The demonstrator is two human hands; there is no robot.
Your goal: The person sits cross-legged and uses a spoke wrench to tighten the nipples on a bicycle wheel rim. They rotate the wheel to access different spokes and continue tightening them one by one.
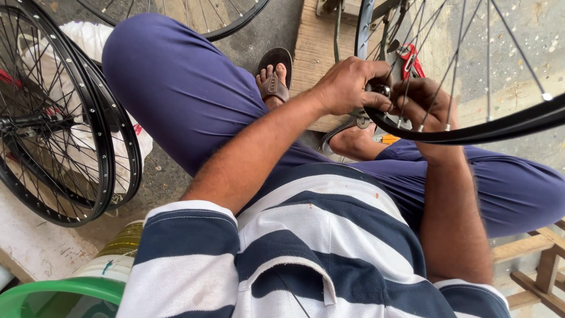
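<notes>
A black spoked bicycle wheel (pixel 471 131) stands in front of me, its rim curving across my lap. My left hand (pixel 347 85) grips the metal hub (pixel 382 91) at the wheel's centre from the near side. My right hand (pixel 426 103) reaches in behind the rim and between the spokes, fingers curled at the same hub; what it holds is hidden. A red-handled tool (pixel 412 59) shows just behind the hub. I sit with purple trousers, one sandalled foot (pixel 273 79) forward.
Two black wheels (pixel 65 118) lean at the left over a white bag (pixel 88 38). Another rim (pixel 200 23) lies at the top. A wooden board (pixel 315 47) is under the hub. A green-rimmed tub (pixel 59 291) and a tin sit lower left; a wooden frame (pixel 538 259) lower right.
</notes>
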